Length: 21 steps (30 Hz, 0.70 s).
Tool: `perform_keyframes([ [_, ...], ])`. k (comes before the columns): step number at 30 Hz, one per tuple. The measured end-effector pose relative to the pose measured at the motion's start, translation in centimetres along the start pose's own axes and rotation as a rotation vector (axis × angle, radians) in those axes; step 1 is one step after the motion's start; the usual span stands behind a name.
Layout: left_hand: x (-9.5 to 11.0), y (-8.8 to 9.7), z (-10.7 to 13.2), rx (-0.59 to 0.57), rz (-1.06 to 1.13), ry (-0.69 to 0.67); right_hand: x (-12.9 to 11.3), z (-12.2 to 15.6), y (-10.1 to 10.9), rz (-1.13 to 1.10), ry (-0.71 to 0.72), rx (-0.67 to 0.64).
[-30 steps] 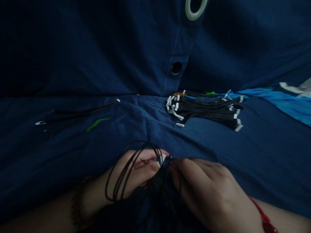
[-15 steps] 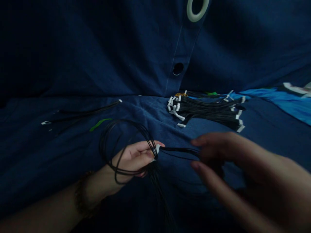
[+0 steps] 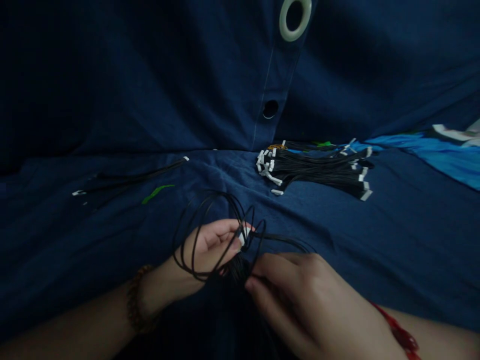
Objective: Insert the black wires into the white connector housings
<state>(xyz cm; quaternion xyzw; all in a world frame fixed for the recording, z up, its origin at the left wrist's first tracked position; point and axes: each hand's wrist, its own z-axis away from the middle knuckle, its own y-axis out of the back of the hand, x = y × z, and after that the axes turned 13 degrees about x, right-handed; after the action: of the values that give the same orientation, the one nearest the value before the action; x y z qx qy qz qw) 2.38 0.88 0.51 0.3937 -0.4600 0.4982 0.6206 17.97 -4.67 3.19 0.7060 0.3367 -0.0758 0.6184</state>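
Note:
My left hand (image 3: 212,245) is closed around a looped bunch of thin black wires (image 3: 210,230) and pinches their white connector (image 3: 244,235) between thumb and fingers. The loops arc up and over the hand. My right hand (image 3: 300,295) sits just right of it, fingers pinched on the same black wires near where they gather below the connector. A strand runs right from the connector over the right hand. Both hands rest low on dark blue cloth (image 3: 393,240).
A pile of black wire bundles with white connectors (image 3: 318,170) lies on the cloth beyond the hands. A few loose black wires (image 3: 131,177) and a green strip (image 3: 157,192) lie at left. A white ring (image 3: 295,17) and a round hole (image 3: 270,108) mark the cloth behind. Lighter blue fabric (image 3: 442,160) at right.
My right hand, which had pulled a wire out to the right, has come back to the left hand and closed on the bunch. The loops have shifted right.

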Motion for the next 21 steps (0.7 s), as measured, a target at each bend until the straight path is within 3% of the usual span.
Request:
perform_keyframes([
  [4, 0.5, -0.2, 0.5, 0.042, 0.0, -0.048, 0.5, -0.4, -0.2, -0.081, -0.012, -0.009],
  [11, -0.3, 0.4, -0.2, -0.025, -0.07, -0.073, 0.8, -0.5, -0.7, -0.098, -0.021, 0.013],
  [14, -0.7, 0.4, -0.4, 0.003, 0.032, -0.03, 1.1, -0.9, -0.4, -0.372, -0.182, -0.011],
  [16, -0.9, 0.4, -0.5, -0.001, 0.095, -0.022, 1.6, -1.5, 0.4, -0.698, -0.311, -0.147],
  [18, -1.0, 0.5, -0.6, -0.007, 0.15, -0.02, 2.4, -2.2, 1.5, -0.946, -0.353, -0.243],
  [21, -0.9, 0.7, -0.5, -0.007, 0.218, 0.01, 3.9, -3.2, 3.5, -1.032, -0.301, -0.048],
])
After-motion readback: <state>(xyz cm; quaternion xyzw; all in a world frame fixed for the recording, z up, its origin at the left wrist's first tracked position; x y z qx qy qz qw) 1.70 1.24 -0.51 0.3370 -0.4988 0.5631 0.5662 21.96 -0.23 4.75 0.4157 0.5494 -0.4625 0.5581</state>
